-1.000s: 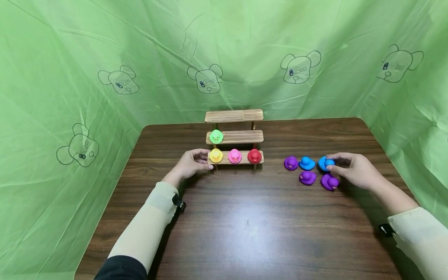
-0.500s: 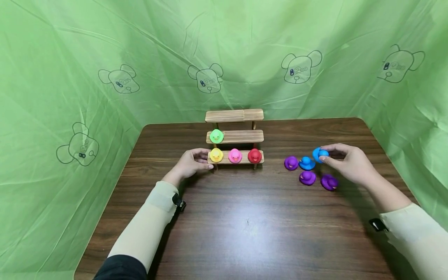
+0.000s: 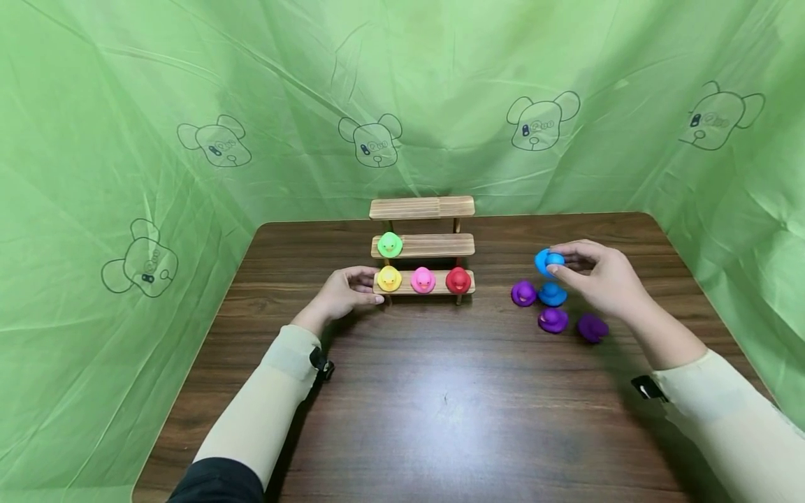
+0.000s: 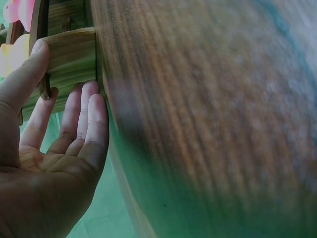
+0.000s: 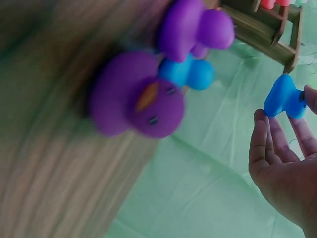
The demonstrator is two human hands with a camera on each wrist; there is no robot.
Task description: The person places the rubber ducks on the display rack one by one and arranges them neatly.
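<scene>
A three-step wooden shelf (image 3: pixel 437 246) stands at the back. My left hand (image 3: pixel 344 292) holds its lower left end; in the left wrist view the thumb (image 4: pixel 34 64) lies on the shelf's edge and the fingers reach underneath. On the bottom step sit a yellow duck (image 3: pixel 389 279), a pink duck (image 3: pixel 423 281) and a red duck (image 3: pixel 458 281); a green duck (image 3: pixel 390 244) is at the middle step's left end. My right hand (image 3: pixel 600 276) pinches a blue rubber duck (image 3: pixel 546 262) between thumb and fingers, raised above the table.
Below my right hand, another blue duck (image 3: pixel 553 294) lies among purple ducks, one to its left (image 3: pixel 524 293), one in front (image 3: pixel 553 320), one at the right (image 3: pixel 592 327). The dark wooden table (image 3: pixel 377 412) meets green cloth (image 3: pixel 302 168) at the back and sides.
My right hand has lifted the blue duck from the group and carried it left and toward the back. My left hand has stayed at the shelf's end.
</scene>
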